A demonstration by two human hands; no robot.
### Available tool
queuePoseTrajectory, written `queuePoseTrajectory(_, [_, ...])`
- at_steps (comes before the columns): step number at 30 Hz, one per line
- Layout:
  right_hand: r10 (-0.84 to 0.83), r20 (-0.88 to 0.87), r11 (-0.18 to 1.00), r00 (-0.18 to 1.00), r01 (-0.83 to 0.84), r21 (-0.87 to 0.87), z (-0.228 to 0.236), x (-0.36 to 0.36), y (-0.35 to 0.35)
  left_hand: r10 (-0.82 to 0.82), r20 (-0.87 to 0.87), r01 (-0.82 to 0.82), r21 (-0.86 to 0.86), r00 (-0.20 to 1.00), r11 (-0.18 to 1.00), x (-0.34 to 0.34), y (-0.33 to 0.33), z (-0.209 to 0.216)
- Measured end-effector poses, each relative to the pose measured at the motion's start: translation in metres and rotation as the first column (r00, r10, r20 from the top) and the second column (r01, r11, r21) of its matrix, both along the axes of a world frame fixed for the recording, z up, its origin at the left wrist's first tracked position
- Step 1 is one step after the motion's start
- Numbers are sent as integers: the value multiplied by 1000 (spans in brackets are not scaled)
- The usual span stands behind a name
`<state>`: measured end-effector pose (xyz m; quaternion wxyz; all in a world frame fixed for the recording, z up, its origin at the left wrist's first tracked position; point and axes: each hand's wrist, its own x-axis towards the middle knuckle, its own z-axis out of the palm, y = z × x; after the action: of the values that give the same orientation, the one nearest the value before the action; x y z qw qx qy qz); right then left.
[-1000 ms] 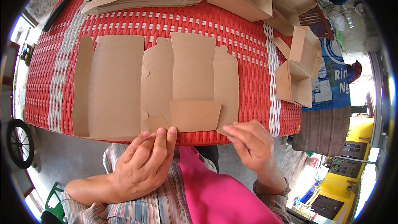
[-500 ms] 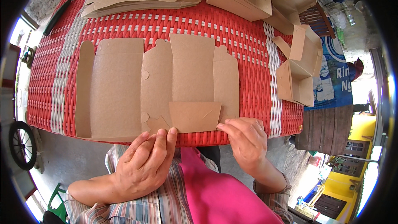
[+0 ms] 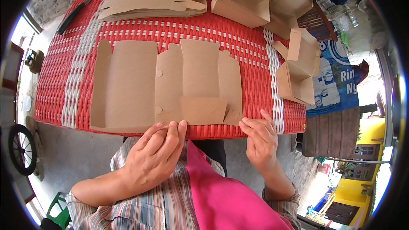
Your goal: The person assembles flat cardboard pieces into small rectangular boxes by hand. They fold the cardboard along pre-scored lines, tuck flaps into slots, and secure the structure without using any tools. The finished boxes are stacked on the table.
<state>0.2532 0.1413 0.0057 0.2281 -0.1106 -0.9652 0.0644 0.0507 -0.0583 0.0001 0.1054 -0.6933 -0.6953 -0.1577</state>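
A brown cardboard box blank [image 3: 132, 81] lies unfolded in front of me, its creased panels side by side. Along its near edge, a wide flap [image 3: 203, 110] is folded inward, with small corner flaps on both sides of it. My left hand [image 3: 155, 149] has its fingers together, gripping the near edge by the left small flap; the thumb is partly hidden. At the near right corner, my right hand [image 3: 260, 140] pinches the blank between thumb and index finger, beside a small folded flap [image 3: 232, 116]. Its other fingers are raised.
The red and white woven table [image 3: 170, 27] carries a stack of flat blanks [image 3: 149, 0] at far left, beside a dark-handled knife [image 3: 76, 15]. Nested formed boxes [image 3: 243, 2] stand at far right, and an opened box [image 3: 300, 70] sits nearer on the right.
My right hand has shifted right, from the wide flap to the blank's near right corner, where a small flap is now turned inward. My left hand stays at the near edge.
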Motion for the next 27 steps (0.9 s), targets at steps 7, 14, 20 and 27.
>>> queuePoseTrajectory(7, [-193,-244,949,950,118,-292,-11,10,4,-25,284,-29,185,959,982,-4,6,-13])
queuePoseTrajectory(14, [-407,-224,884,886,320,-339,-18,22,14,-154,225,52,406,962,913,-14,-14,-35])
queuePoseTrajectory(20, [-296,-227,916,928,208,-343,5,-6,-2,-284,256,27,696,924,717,-15,-25,-33])
queuePoseTrajectory(27, [184,-300,938,936,-259,-231,23,-21,-20,-360,531,-158,700,767,697,-9,-6,-25])
